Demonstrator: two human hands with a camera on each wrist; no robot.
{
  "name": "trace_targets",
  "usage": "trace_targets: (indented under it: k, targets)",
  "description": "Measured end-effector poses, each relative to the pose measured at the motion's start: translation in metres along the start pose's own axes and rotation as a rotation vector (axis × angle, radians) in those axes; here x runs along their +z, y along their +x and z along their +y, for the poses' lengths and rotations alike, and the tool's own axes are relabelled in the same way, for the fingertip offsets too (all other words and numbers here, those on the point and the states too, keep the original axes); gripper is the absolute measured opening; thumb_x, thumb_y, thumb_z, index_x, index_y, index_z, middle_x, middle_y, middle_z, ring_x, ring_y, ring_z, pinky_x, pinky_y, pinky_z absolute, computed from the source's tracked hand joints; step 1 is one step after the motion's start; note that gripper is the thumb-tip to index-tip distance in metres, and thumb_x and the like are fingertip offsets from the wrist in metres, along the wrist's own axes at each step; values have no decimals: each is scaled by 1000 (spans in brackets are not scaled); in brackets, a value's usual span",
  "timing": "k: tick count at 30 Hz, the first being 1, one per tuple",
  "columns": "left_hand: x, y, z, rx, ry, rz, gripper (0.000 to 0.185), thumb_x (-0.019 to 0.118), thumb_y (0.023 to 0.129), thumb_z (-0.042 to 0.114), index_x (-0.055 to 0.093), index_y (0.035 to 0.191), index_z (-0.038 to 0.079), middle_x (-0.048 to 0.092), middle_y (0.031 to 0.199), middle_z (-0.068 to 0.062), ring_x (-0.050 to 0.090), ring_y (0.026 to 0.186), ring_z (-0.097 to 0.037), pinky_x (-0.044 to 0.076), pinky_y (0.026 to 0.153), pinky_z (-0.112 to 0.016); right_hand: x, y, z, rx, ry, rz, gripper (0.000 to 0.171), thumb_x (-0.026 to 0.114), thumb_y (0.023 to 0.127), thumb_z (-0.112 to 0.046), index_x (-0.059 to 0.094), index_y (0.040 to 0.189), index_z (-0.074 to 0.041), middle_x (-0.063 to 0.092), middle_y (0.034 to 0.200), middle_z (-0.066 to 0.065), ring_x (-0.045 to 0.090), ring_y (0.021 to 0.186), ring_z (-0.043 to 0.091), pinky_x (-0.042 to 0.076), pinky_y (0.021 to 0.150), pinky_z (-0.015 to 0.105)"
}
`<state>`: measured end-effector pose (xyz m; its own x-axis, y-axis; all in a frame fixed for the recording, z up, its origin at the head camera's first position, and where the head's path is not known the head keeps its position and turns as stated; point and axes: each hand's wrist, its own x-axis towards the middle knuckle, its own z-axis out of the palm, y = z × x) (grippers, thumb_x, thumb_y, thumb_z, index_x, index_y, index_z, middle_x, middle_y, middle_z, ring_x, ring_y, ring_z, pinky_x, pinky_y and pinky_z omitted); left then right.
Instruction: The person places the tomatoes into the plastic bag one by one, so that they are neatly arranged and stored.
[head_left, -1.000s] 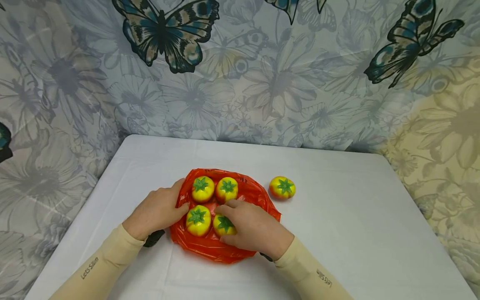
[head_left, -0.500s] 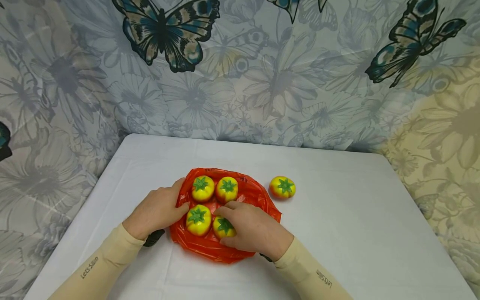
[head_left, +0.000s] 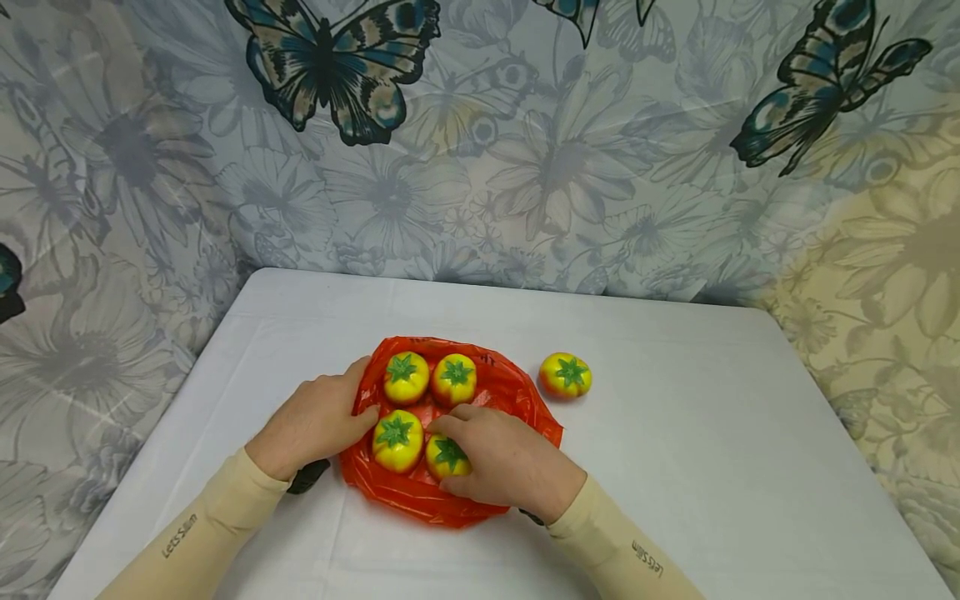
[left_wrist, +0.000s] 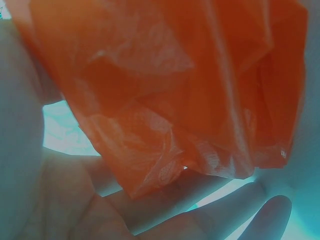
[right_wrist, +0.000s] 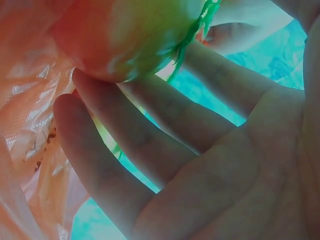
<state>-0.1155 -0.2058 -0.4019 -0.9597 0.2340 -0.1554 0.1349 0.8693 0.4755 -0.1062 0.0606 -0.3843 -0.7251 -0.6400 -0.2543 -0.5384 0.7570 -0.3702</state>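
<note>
A red plastic bag point(head_left: 517, 400) lies spread open on the table, its rim folded down around several yellow-red tomatoes with green star-shaped tops. My left hand point(head_left: 318, 417) holds the bag's left side, with the thumb over the rim and the fingers outside. In the left wrist view the bag's crumpled film point(left_wrist: 150, 100) hangs between thumb and fingers. My right hand point(head_left: 517, 454) reaches into the bag and grips the near right tomato point(head_left: 448, 454), partly covered by the hand. In the right wrist view fingertips touch this tomato point(right_wrist: 125, 40) from below; the thumb's contact there is unclear.
One more tomato point(head_left: 566, 376) sits on the white-covered table point(head_left: 697, 433), just right of the bag and apart from it. Behind the table hangs a patterned cloth backdrop point(head_left: 562, 167) with butterflies and flowers.
</note>
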Motion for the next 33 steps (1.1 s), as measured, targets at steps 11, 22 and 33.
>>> trace_targets:
  k: [11, 22, 33]
  targets:
    - [-1, 0, 3, 10, -1, 1, 72, 69, 99, 26, 41, 161, 1, 79, 115, -17, 68, 68, -15, 62, 70, -38, -16, -10, 10, 12, 86, 54, 62, 85, 91, -49, 67, 145, -23, 68, 143, -3, 66, 129, 16, 60, 104, 40]
    - [1, -1, 2, 4, -10, -4, 73, 69, 100, 27, 40, 162, 3, 79, 118, -17, 71, 75, -16, 63, 73, -40, -50, -30, 70, 107, 123, 345, 55, 81, 97, -39, 66, 145, -18, 72, 137, 6, 70, 120, 27, 61, 102, 49]
    - [1, -1, 3, -2, 0, -10, 74, 68, 102, 30, 38, 165, 5, 78, 124, -17, 73, 81, -19, 63, 76, -44, -54, -30, 125, 256, 142, 378, 63, 80, 95, -39, 62, 150, -14, 63, 153, 9, 56, 146, 35, 47, 119, 60]
